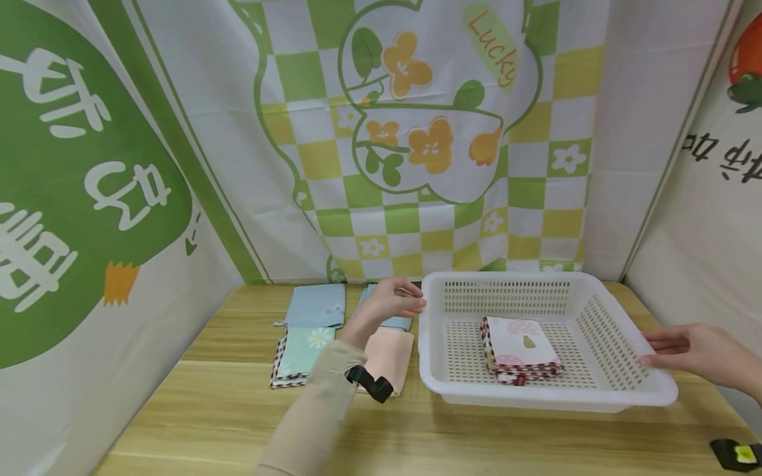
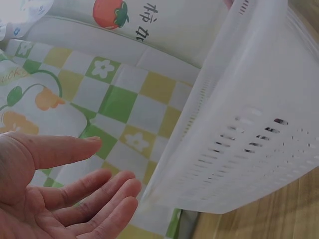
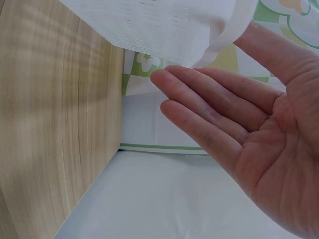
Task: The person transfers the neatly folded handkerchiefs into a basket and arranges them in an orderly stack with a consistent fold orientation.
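A white plastic basket (image 1: pixel 518 395) with perforated walls stands on the right part of the table. Inside lies a folded cloth (image 1: pixel 518 347) with a mushroom print and checked edging. My left hand (image 1: pixel 389 305) is beside the basket's left rim, its fingers extended; in the left wrist view a gap separates these fingers (image 2: pixel 112 199) from the basket wall (image 2: pixel 259 124). At the opposite side, my right hand (image 1: pixel 696 350) reaches the right rim. Its thumb overlaps the rim in the right wrist view, while the other fingers (image 3: pixel 199 92) stretch out fairly straight beneath.
Left of the basket lie folded cloths: a blue one (image 1: pixel 315 306), a green one with a daisy (image 1: pixel 309 350), a peach one (image 1: pixel 393 357) and another blue one (image 1: pixel 397 323), partly behind my left hand. Printed curtains (image 1: pixel 440 231) enclose the wooden table (image 1: pixel 208 410).
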The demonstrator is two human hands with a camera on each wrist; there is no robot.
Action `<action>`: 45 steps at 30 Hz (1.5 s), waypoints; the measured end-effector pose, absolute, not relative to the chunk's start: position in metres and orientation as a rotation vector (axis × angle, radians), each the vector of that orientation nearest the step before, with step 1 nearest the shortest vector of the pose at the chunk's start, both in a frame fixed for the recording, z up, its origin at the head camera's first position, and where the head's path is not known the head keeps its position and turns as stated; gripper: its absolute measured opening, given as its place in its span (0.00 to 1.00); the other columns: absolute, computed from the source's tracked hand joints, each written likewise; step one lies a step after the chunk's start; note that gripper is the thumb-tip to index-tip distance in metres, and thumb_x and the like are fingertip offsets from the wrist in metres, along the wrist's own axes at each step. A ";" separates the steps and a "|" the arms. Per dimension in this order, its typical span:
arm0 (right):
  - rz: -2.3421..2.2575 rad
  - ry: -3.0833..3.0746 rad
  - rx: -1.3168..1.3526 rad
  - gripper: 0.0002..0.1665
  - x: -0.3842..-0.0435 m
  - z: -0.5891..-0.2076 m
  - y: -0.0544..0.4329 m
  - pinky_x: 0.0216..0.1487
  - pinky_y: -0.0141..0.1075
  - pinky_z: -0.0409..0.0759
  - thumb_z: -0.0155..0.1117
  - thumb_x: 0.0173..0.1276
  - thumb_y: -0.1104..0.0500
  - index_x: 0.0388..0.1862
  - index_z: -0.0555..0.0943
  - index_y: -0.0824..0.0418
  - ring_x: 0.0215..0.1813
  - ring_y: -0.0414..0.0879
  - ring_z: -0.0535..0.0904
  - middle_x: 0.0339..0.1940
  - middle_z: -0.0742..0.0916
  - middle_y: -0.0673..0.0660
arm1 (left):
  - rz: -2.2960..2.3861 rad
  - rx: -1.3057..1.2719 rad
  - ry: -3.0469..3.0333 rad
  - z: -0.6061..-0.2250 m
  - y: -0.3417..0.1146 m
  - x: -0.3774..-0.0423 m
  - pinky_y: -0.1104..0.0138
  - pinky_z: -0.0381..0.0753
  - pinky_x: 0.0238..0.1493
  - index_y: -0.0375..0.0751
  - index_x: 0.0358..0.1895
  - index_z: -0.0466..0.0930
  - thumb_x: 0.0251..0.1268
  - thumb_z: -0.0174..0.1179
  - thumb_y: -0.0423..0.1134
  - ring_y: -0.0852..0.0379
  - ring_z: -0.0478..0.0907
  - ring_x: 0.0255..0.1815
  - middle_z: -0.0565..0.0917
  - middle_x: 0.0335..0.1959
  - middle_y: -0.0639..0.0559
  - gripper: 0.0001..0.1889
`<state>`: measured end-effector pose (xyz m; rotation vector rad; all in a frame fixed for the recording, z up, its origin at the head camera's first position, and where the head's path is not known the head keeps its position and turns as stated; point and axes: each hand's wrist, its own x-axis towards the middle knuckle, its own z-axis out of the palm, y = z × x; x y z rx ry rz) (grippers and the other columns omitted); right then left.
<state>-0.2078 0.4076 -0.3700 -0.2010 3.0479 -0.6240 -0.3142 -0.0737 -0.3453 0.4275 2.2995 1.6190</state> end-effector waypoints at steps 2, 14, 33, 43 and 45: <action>-0.626 3.043 -0.203 0.38 -0.208 -0.370 0.407 0.31 0.35 0.82 0.69 0.59 0.45 0.53 0.76 0.77 0.37 0.50 0.85 0.39 0.87 0.65 | 1.620 0.423 2.306 -0.346 -0.077 -0.314 0.62 0.84 0.45 0.33 0.50 0.77 0.62 0.62 0.37 0.51 0.83 0.41 0.82 0.45 0.40 0.15; -0.621 3.039 -0.209 0.38 -0.208 -0.370 0.408 0.31 0.35 0.82 0.69 0.59 0.45 0.52 0.76 0.78 0.36 0.48 0.85 0.39 0.87 0.65 | 1.653 0.374 2.318 -0.351 -0.093 -0.316 0.57 0.82 0.49 0.32 0.50 0.76 0.62 0.63 0.37 0.44 0.82 0.44 0.82 0.45 0.38 0.16; -0.609 3.056 -0.205 0.38 -0.208 -0.370 0.407 0.30 0.37 0.82 0.69 0.58 0.45 0.52 0.77 0.77 0.38 0.54 0.85 0.38 0.88 0.64 | 1.608 0.323 2.389 -0.355 -0.124 -0.317 0.60 0.83 0.48 0.35 0.52 0.76 0.64 0.61 0.38 0.44 0.82 0.48 0.83 0.48 0.38 0.16; -0.619 3.032 -0.208 0.39 -0.208 -0.369 0.407 0.31 0.38 0.82 0.69 0.59 0.45 0.53 0.76 0.78 0.40 0.57 0.85 0.39 0.87 0.66 | 1.634 0.285 2.402 -0.357 -0.138 -0.317 0.54 0.80 0.54 0.34 0.54 0.74 0.63 0.62 0.39 0.45 0.82 0.48 0.81 0.48 0.39 0.19; -0.616 3.033 -0.203 0.39 -0.208 -0.368 0.406 0.31 0.37 0.82 0.69 0.59 0.45 0.53 0.76 0.78 0.39 0.56 0.85 0.39 0.87 0.66 | 1.643 0.266 2.404 -0.358 -0.141 -0.317 0.54 0.80 0.53 0.34 0.54 0.74 0.62 0.63 0.38 0.46 0.82 0.47 0.81 0.48 0.39 0.19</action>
